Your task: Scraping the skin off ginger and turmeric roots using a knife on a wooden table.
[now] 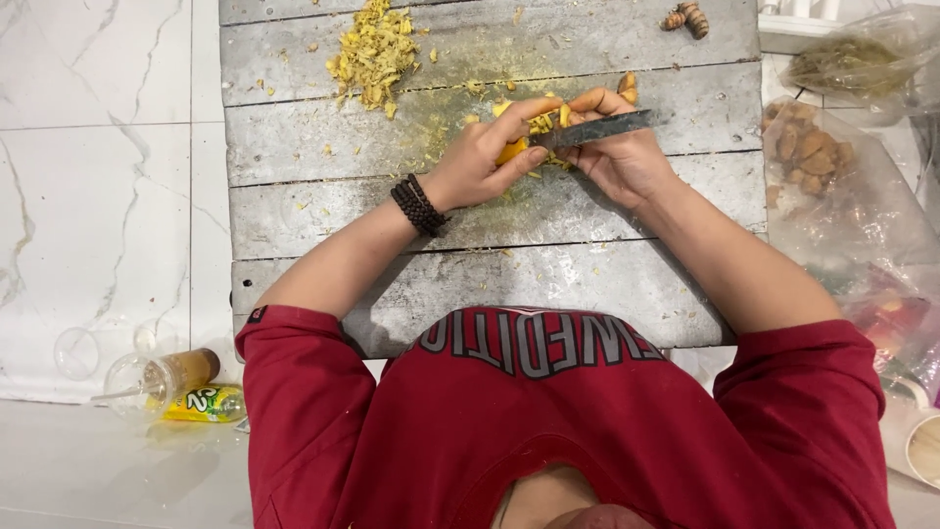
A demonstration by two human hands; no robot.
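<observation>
White marble-patterned floor tiles (98, 147) lay at the far left, and low on them rested a clear plastic cup (162, 377) tipped on its side with a little brown liquid inside, a straw poking from it, and a crumpled yellow-green wrapper (206, 404) touching it. Beside these stood the grey weathered wooden plank tabletop (323, 211), its boards speckled with yellow crumbs. Near its top edge sat a loose heap of yellow shredded peelings (372, 54).

At the middle of the boards the left hand (485, 157), with a black beaded bracelet (419, 206) on the wrist, was closed around a small bright orange-yellow piece of root (511, 149), thumb underneath and fingers curled over it. The right hand (617, 157) sat just beside, nearly touching the left, gripping a dark-bladed knife (597, 128) whose blade lay across the root piece. Both forearms came out of red sleeves (294, 382).

Farther right, at the top edge of the tabletop, lay a small knobby brown root (685, 17). Beyond the tabletop's right side, a clear plastic bag (832, 186) lay open with a cluster of brown unpeeled roots (813, 147) inside. Above it another clear bag (862, 54) held greenish-brown matter too blurred to identify. A pale paper cup's rim (920, 446) showed at the lower right; its contents could not be seen.
</observation>
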